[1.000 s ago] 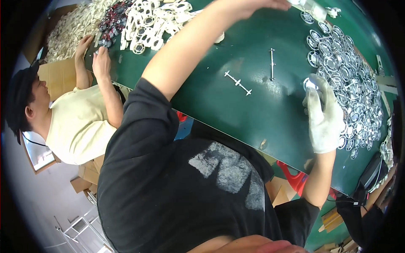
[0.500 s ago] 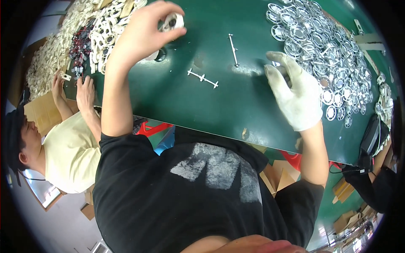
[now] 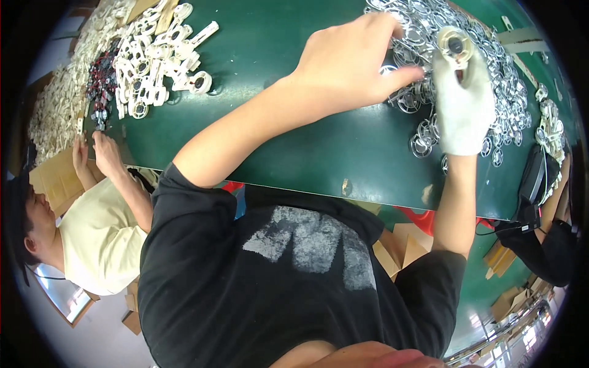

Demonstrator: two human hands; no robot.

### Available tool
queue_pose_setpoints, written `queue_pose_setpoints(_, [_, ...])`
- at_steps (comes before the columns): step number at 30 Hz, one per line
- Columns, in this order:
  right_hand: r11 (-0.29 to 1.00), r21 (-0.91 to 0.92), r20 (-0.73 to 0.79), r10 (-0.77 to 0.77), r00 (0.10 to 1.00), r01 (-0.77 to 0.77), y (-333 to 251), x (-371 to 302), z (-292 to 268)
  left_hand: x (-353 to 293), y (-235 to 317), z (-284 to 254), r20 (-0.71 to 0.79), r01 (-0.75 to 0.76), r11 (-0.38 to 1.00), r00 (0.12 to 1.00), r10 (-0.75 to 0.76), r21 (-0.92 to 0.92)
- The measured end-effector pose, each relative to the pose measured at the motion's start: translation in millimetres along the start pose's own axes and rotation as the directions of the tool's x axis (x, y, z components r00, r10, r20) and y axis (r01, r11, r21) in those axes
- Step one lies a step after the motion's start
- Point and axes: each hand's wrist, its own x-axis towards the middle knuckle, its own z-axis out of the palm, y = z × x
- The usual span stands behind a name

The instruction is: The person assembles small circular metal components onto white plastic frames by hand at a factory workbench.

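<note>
My gloved right hand is closed around a round white part with a dark centre, held up over the pile of chrome rings. My bare left hand reaches across from the left to the near-left edge of that pile. Its thumb and fingers are apart, with chrome rings behind and between them, and I make out nothing gripped there. The left hand and forearm cover the middle of the green table.
At the upper left lies a heap of white arm-shaped parts, beside a strip of dark and red small pieces. A co-worker in a yellow shirt handles pieces at the left. A black bag-like object sits at the right edge.
My left hand has swung right from the upper left to the chrome rings. The round white part has passed from it to my right hand, which has moved right and up.
</note>
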Motion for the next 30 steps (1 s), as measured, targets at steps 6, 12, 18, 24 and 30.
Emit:
queue_pose_setpoints(6, [0.948, 0.285, 0.053, 0.132, 0.990, -0.141, -5.2, 1.9, -5.3, -15.0, -14.4, 19.9, 0.177, -0.135, 0.960, 0.980, 0.092, 0.244])
queue_pose_setpoints(12, [0.994, 0.088, 0.151, 0.044, 0.988, -0.058, -0.4, -0.6, 1.2, -20.1, -23.0, 2.1, 0.243, -0.150, 0.985, 0.962, 0.124, 0.091])
queue_pose_setpoints(18, [0.993, 0.018, 0.234, 0.105, 0.967, -0.113, -7.1, -4.8, -0.2, -22.2, -37.6, 0.0, -0.003, -0.197, 0.978, 0.980, 0.197, 0.066])
queue_pose_setpoints(24, [0.961, -0.276, 0.255, 0.048, 0.966, 0.025, -6.9, -8.5, 2.4, -19.8, -32.4, 9.7, 0.120, -0.135, 0.973, 0.986, 0.113, 0.188])
queue_pose_setpoints(30, [0.972, -0.236, 0.282, 0.087, 0.956, -0.019, -7.6, -8.4, 1.7, -17.7, -40.2, 6.8, 0.156, -0.116, 0.991, 0.980, 0.126, -0.073])
